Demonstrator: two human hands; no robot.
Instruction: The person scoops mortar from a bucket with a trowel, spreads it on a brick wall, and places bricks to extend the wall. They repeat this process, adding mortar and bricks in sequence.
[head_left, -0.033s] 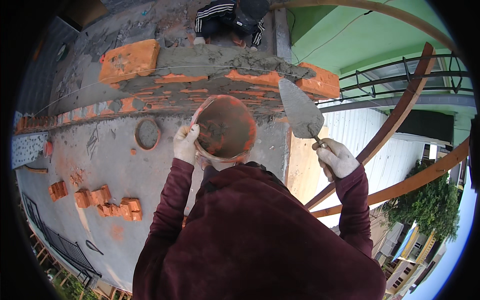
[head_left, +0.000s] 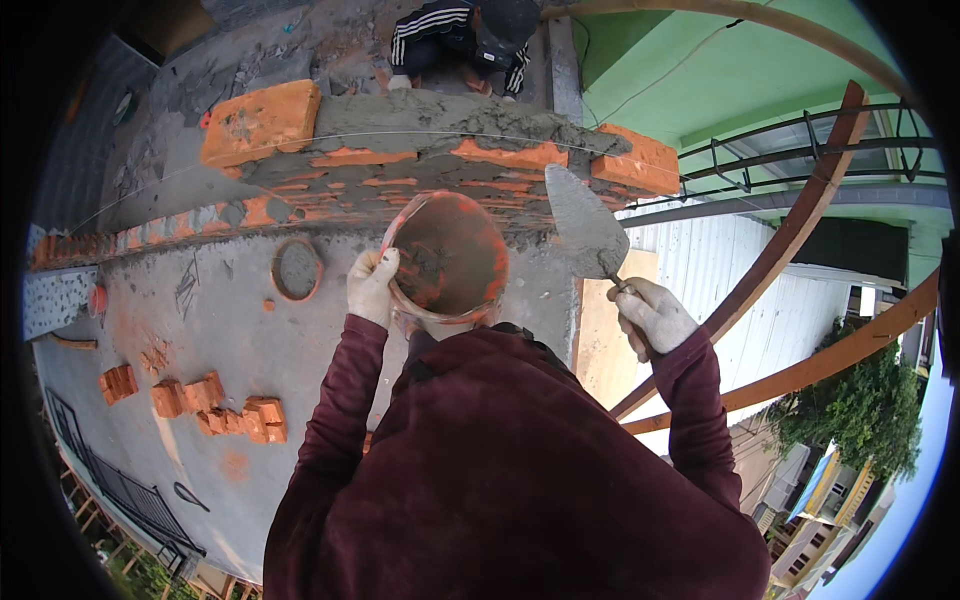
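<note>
My gloved left hand grips the rim of an orange bucket smeared with grey mortar. The bucket is tipped so that its inside shows, with a thin coat of mortar on the walls and bottom. In my gloved right hand is a pointing trowel, its mortar-coated blade aimed up and left, right of the bucket and apart from it. Just beyond the bucket runs a brick wall with a bed of wet mortar on top, between an end brick and another brick.
A co-worker crouches behind the wall. A string line crosses along its top. A second bucket with mortar and several loose bricks are on the floor at left. Curved wooden poles and a rebar cage stand at right.
My right hand has shifted a little left with the trowel, bringing the blade closer to the bucket. My left hand and the bucket have barely moved.
</note>
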